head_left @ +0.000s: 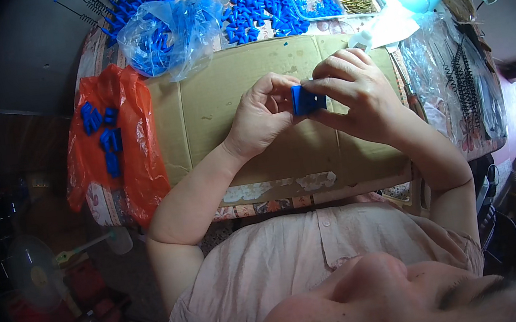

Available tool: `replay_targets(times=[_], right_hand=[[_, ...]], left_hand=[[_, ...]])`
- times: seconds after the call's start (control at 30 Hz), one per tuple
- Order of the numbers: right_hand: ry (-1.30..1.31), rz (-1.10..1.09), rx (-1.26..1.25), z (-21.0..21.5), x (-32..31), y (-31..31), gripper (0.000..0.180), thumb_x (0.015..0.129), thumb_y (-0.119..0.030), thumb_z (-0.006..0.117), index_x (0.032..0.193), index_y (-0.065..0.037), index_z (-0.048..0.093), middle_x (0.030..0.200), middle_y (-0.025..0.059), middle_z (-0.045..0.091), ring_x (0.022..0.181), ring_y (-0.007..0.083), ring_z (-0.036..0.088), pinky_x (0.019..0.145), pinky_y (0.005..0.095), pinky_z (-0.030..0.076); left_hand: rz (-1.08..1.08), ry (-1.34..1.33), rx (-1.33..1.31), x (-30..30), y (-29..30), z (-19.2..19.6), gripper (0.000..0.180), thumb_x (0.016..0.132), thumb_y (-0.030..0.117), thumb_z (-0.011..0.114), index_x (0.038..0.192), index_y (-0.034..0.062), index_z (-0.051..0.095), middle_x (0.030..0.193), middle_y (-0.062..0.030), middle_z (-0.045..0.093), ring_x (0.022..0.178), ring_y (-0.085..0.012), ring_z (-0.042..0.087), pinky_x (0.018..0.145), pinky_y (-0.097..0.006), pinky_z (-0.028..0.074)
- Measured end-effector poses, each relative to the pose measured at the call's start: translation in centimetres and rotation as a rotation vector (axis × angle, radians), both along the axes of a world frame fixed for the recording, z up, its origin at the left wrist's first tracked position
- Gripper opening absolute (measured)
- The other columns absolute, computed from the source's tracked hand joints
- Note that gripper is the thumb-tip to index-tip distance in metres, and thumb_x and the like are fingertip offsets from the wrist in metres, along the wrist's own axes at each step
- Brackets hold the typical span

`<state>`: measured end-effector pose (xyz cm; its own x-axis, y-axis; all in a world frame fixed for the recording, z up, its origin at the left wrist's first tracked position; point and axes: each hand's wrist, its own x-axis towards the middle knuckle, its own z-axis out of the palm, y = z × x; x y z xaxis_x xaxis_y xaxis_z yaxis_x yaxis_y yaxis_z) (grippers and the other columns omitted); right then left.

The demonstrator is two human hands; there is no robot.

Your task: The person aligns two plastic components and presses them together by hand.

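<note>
— Over the cardboard sheet (231, 106), what had those hands got?
— Left hand (259, 118) and right hand (357, 96) both pinched one small blue block (307, 99), fingers closed on it.
— Farther back?
— Blue parts heaped (260, 7) beside a clear bag (172, 32).

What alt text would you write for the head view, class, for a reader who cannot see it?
Two hands, left hand and right hand, pinch a small blue plastic block above a cardboard sheet. Heaps of blue parts lie beyond, with more on an orange bag at the left.
</note>
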<state>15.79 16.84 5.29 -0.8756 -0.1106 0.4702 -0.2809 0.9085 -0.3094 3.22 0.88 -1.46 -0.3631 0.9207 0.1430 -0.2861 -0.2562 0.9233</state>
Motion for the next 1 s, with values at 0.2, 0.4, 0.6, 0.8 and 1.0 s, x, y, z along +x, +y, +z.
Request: replay_targets(times=[0.2,0.4,0.6,0.8,1.0], right_hand=[[-0.001,-0.001,-0.003,0.11,-0.09,-0.01,0.034,0.063,-0.018,0.073,0.095,-0.01,0.065,0.091,0.0054,0.056,0.088,0.0223,0.054,0.08,0.036,0.04],[-0.009,-0.003,0.006,0.17,0.0,-0.08,0.034,0.064,-0.018,0.073,0.096,-0.01,0.064,0.09,0.0054,0.056,0.087,0.0223,0.053,0.08,0.0359,0.04],[0.0,0.002,0.004,0.11,0.03,-0.14,0.035,0.063,-0.015,0.073,0.096,-0.009,0.063,0.09,0.0059,0.056,0.086,0.0234,0.054,0.079,0.0365,0.04],[-0.002,0.001,0.003,0.31,0.0,-0.2,0.035,0.064,-0.018,0.073,0.096,-0.01,0.063,0.09,0.0055,0.056,0.087,0.0226,0.054,0.08,0.0362,0.04],[-0.01,0.0,0.007,0.44,0.0,-0.19,0.036,0.062,-0.018,0.073,0.096,-0.01,0.063,0.09,0.0055,0.055,0.088,0.0227,0.054,0.081,0.0365,0.04]], left_hand=[[0.017,0.022,-0.003,-0.06,0.11,0.0,0.034,0.077,-0.009,0.066,0.103,0.0105,0.054,0.108,-0.0029,0.057,0.095,-0.01,0.056,0.08,-0.024,0.049],[0.007,0.004,0.007,0.02,0.03,0.01,0.034,0.077,-0.009,0.066,0.102,0.0103,0.054,0.108,-0.0033,0.056,0.097,-0.0102,0.056,0.081,-0.025,0.049],[0.018,0.039,0.002,0.14,0.0,0.17,0.033,0.077,-0.008,0.067,0.102,0.0103,0.054,0.108,-0.003,0.056,0.097,-0.0102,0.056,0.082,-0.025,0.049],[-0.001,0.002,0.034,0.06,0.04,0.11,0.032,0.078,-0.005,0.069,0.102,0.0103,0.054,0.108,-0.0033,0.057,0.096,-0.0104,0.057,0.081,-0.025,0.049],[0.002,0.017,0.021,0.1,0.04,0.13,0.033,0.077,-0.004,0.07,0.103,0.0102,0.054,0.108,-0.0033,0.057,0.096,-0.0103,0.057,0.081,-0.025,0.049]])
